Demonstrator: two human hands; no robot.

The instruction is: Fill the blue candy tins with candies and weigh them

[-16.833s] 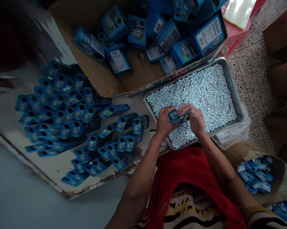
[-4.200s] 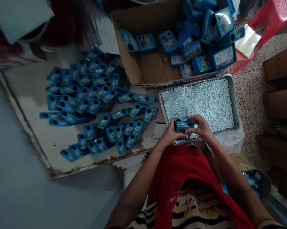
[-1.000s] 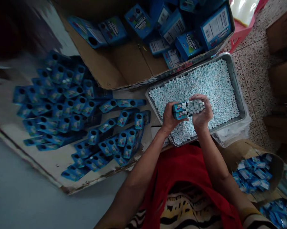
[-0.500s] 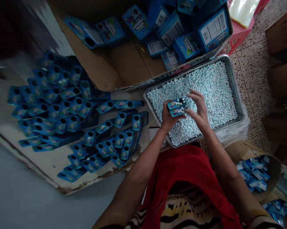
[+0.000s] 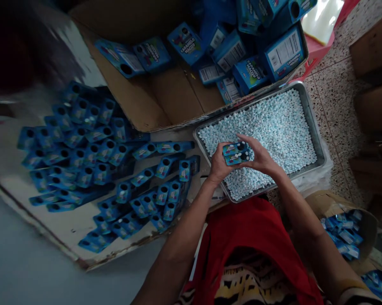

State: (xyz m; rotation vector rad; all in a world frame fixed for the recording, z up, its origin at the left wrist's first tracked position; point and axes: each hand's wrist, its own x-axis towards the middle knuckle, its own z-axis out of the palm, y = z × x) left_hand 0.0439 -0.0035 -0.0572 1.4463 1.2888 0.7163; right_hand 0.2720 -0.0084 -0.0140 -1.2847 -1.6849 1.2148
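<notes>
Both hands meet over the near left part of a metal tray (image 5: 314, 131) full of small pale blue candies (image 5: 273, 127). My left hand (image 5: 218, 166) grips two small blue boxes (image 5: 235, 153) stacked side by side, their round holes facing up. My right hand (image 5: 260, 157) curls around the right end of the same boxes, fingers pressed against them.
Several empty small blue boxes (image 5: 92, 144) lie in rows on a worn white board (image 5: 60, 224) at left. A cardboard carton (image 5: 140, 97) behind holds larger blue cartons (image 5: 251, 72). A basket of filled boxes (image 5: 343, 233) sits lower right. Speckled floor and brown cartons are at right.
A second ago my right hand held candies cupped at the boxes' open end. It then opened and came back against the boxes. Both hands have dropped slightly toward me.
</notes>
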